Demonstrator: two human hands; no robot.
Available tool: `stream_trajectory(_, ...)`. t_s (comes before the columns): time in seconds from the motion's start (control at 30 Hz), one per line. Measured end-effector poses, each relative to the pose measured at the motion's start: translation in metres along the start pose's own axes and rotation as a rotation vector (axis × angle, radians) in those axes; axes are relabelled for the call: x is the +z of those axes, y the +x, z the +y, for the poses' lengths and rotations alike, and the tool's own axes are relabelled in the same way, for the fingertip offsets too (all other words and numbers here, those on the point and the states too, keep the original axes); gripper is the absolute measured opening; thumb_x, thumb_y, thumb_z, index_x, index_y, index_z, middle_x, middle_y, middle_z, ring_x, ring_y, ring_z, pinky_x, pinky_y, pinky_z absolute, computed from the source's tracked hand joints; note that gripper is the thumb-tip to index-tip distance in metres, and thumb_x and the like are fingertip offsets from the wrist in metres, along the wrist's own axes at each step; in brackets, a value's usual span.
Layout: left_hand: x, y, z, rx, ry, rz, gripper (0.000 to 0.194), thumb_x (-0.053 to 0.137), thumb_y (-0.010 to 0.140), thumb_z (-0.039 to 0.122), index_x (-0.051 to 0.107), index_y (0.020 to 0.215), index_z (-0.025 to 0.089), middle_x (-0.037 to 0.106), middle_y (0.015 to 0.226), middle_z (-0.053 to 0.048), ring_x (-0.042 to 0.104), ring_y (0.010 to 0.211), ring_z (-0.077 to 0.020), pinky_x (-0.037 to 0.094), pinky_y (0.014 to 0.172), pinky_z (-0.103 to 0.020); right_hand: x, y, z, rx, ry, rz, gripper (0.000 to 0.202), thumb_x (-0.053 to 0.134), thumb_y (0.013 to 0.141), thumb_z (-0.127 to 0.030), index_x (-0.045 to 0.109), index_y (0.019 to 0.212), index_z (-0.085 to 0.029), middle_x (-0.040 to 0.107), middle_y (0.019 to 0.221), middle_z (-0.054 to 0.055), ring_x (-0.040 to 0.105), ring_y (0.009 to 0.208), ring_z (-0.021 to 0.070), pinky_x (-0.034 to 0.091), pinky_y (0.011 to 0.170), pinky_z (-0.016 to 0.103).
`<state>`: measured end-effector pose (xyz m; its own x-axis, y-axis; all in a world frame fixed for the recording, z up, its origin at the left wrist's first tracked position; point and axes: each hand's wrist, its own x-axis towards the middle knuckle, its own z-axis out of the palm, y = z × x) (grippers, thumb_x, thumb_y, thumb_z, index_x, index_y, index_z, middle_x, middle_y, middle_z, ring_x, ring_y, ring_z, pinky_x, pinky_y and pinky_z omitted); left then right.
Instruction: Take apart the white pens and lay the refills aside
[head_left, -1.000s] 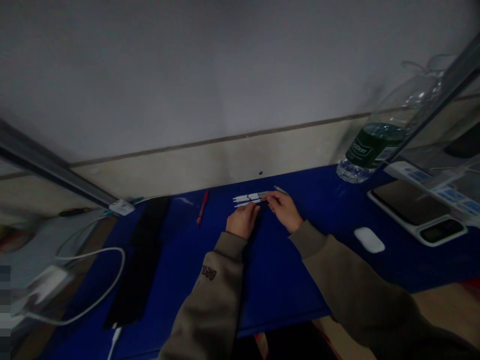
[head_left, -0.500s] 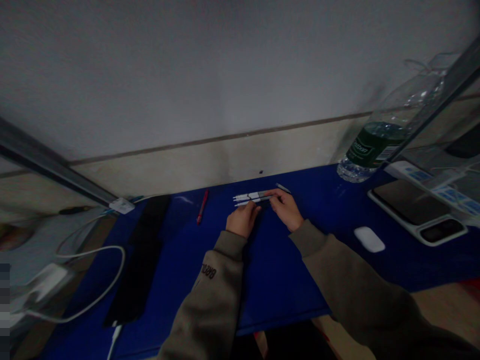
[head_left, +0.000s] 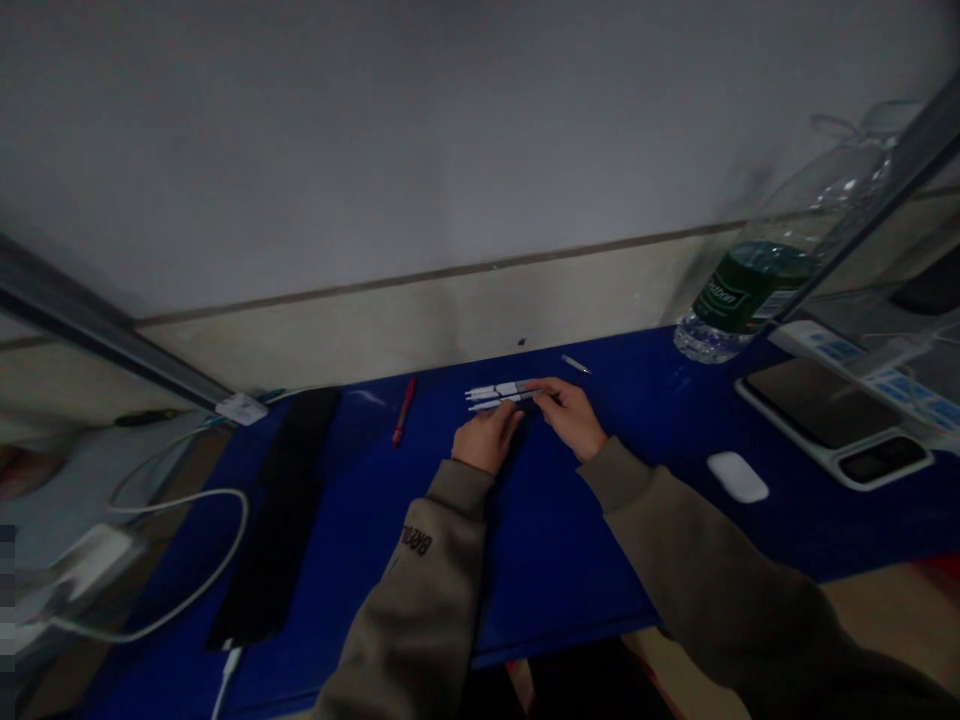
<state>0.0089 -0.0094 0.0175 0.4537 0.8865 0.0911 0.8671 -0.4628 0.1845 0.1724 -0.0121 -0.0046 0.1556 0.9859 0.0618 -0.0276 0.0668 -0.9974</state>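
Observation:
Side by side near the back of the blue table (head_left: pixel 420 560), several white pens (head_left: pixel 495 391) point left. My left hand (head_left: pixel 484 438) is closed on the nearest pen (head_left: pixel 484 405) at its middle. With fingers pinched, my right hand (head_left: pixel 568 414) holds the right end of that same pen and covers the right ends of the others. Just behind my right hand lies a separate silver pen (head_left: pixel 576 364). A red pen (head_left: pixel 403 411) rests to the left of my left hand.
A large water bottle (head_left: pixel 739 290) stands at the back right, near a scale (head_left: pixel 832 415) and a white mouse-like object (head_left: pixel 738 477). Black flat objects (head_left: pixel 274 540) lie at left, beside a white cable (head_left: pixel 244 530). A wall (head_left: pixel 450 330) borders the back.
The silver pen behind my right hand now lies in fuller view, its tip pointing right. Both hands have stayed almost in place on the pens.

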Motion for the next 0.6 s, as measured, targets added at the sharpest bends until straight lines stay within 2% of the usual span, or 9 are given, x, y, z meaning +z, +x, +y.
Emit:
stream_trajectory(0.27, -0.0025, -0.001, 0.0013, -0.002, -0.008, -0.02, 0.039, 0.024, 0.096, 0.049, 0.051, 0.116, 0.029, 0.069, 0.096, -0.003, 0.066, 0.085, -0.0196, 0.043, 0.062, -0.024, 0.0, -0.0008, -0.0011, -0.036, -0.061, 0.018, 0.03, 0.051, 0.077, -0.029, 0.066, 0.1, -0.016, 0.055, 0.063, 0.0, 0.045, 0.058, 0.01, 0.036, 0.055, 0.024)
stream_trajectory(0.43, -0.0016, -0.0004, 0.0007, 0.006, 0.007, -0.006, 0.039, 0.023, 0.096, 0.048, 0.051, 0.115, 0.028, 0.068, 0.094, -0.003, 0.066, 0.084, -0.0197, 0.042, 0.061, -0.024, 0.0, -0.0011, -0.0013, -0.048, -0.075, -0.021, 0.03, 0.051, 0.078, -0.031, 0.066, 0.1, -0.017, 0.056, 0.064, 0.0, 0.047, 0.06, 0.0106, 0.037, 0.057, 0.025)
stream_trajectory(0.6, -0.0001, -0.0004, -0.0001, 0.022, 0.0, 0.0, 0.038, 0.024, 0.096, 0.048, 0.051, 0.114, 0.028, 0.068, 0.091, -0.002, 0.066, 0.081, -0.0195, 0.042, 0.06, -0.024, 0.0003, -0.0009, -0.0013, -0.044, -0.076, 0.004, 0.031, 0.05, 0.078, -0.03, 0.066, 0.1, -0.017, 0.056, 0.064, 0.0, 0.048, 0.061, 0.0108, 0.038, 0.058, 0.025)
